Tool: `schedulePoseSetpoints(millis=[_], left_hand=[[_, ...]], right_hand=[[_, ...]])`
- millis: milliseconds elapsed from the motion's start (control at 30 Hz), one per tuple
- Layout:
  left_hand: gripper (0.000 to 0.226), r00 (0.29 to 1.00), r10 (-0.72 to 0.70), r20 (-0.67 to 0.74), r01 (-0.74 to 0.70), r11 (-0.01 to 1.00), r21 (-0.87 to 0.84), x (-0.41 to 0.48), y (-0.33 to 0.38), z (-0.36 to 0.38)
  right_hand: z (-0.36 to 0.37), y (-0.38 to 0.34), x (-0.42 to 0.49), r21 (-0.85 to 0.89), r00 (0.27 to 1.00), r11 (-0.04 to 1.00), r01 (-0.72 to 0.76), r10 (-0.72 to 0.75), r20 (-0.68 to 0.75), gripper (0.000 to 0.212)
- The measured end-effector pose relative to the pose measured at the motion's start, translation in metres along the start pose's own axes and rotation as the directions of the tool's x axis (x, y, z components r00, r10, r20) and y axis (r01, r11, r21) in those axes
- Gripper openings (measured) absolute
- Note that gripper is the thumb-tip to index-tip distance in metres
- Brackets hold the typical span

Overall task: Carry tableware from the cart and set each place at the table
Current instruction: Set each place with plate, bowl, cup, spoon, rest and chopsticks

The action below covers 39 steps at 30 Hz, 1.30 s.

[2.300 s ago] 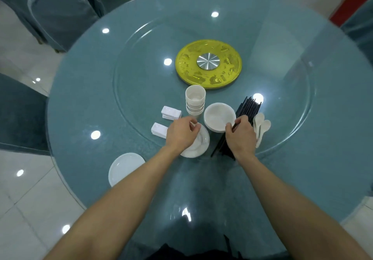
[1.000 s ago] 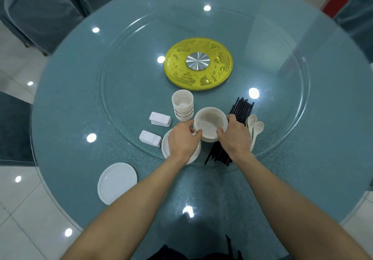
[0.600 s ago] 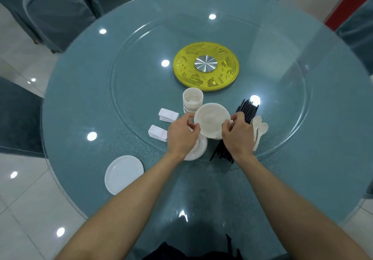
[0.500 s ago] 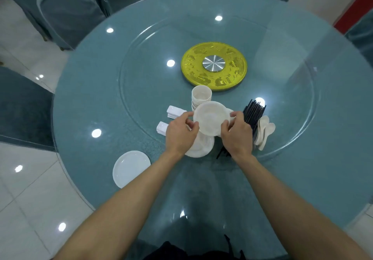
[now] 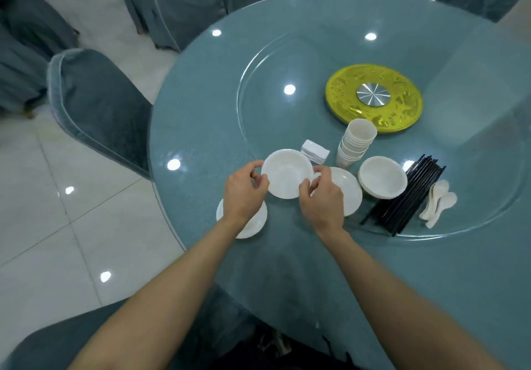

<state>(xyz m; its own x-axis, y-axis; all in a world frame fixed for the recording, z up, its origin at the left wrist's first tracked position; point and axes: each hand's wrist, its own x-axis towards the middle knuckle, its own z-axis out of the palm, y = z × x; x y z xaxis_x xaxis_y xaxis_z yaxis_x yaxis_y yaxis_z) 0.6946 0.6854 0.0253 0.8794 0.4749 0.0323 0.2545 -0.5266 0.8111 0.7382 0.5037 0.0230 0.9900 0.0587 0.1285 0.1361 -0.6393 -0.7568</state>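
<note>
I hold a white bowl [image 5: 286, 172] above the table between both hands. My left hand [image 5: 244, 194] grips its left rim and my right hand [image 5: 323, 197] pinches its right rim. Below my left hand lies a white plate [image 5: 253, 224] near the table's edge, partly hidden by my wrist. A stack of plates [image 5: 349, 188] sits just right of my right hand, then a stack of bowls [image 5: 383, 177], black chopsticks [image 5: 408, 197] and white spoons [image 5: 438, 201]. A stack of cups [image 5: 356, 142] and white rests [image 5: 314, 151] stand behind.
The round teal table [image 5: 201, 116] carries a glass turntable [image 5: 474, 128] with a yellow hub [image 5: 373, 98]. A covered chair [image 5: 97, 102] stands at the table's left, more chairs behind. White tiled floor [image 5: 57, 226] lies to the left.
Both hands lifted one bowl off the stack of bowls and carried it left, over toward the single plate. The view turned left with them.
</note>
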Motion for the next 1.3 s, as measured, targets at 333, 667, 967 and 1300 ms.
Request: schedulePoseSetpoints(millis=[333,667,967,1300], left_hand=[[0.034,0.978,-0.208,0.01,0.198,0.948,0.25,-0.025,-0.103,-0.046],[0.038,0.951,-0.301,0.07,0.256,0.894,0.367,-0.034,-0.125,-0.043],[0.042,0.959,-0.283,-0.003,0.259,0.873,0.414,-0.02,-0.12,-0.042],[0.041,0.984,-0.177,-0.004,0.166,0.914,0.369,0.017,-0.092,-0.025]], right_hand=[[0.079,-0.003,-0.042,-0.128,0.844,0.989,-0.076,0.132,0.52,0.034],[0.098,0.008,-0.043,-0.22,0.777,0.975,-0.039,0.168,0.606,0.047],[0.065,0.02,-0.004,-0.176,0.937,0.984,-0.018,0.078,0.341,0.03],[0.038,0.024,0.071,-0.453,0.948,0.886,0.099,0.054,0.313,0.048]])
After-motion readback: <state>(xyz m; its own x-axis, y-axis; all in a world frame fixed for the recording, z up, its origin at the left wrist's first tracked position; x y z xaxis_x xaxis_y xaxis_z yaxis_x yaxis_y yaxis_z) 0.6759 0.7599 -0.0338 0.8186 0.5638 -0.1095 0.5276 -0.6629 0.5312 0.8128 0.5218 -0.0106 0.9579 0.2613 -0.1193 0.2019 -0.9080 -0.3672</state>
